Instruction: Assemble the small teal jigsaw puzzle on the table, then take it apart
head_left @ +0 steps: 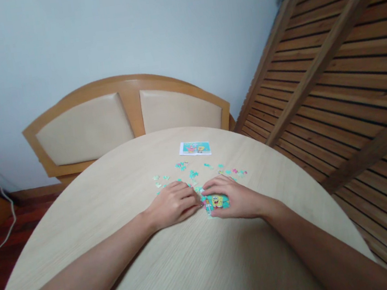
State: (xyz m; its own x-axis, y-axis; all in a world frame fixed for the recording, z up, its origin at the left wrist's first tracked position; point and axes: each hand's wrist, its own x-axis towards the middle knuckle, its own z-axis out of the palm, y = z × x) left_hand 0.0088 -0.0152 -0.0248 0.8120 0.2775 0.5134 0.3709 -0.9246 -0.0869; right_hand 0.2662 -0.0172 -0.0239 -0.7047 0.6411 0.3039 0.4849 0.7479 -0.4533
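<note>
A partly joined jigsaw puzzle [217, 202] with a yellow cartoon figure on turquoise lies flat on the table in front of me. My right hand [236, 198] is curved around its right side, with fingers at the far edge and thumb at the near edge. At its left edge rests my left hand [176, 202], fingers curled and tips pressed together; whatever they pinch is hidden. Loose turquoise puzzle pieces [193, 174] lie just beyond both hands, and some yellowish and pink ones are scattered among them.
A picture card [195, 148] showing cartoon figures lies behind the pieces on the round wooden table [126, 276]. Past the table's far edge stands a padded wooden headboard [126, 84] against the wall. Slatted wood [341, 60] leans on the right; a white cable [9, 206] hangs at left.
</note>
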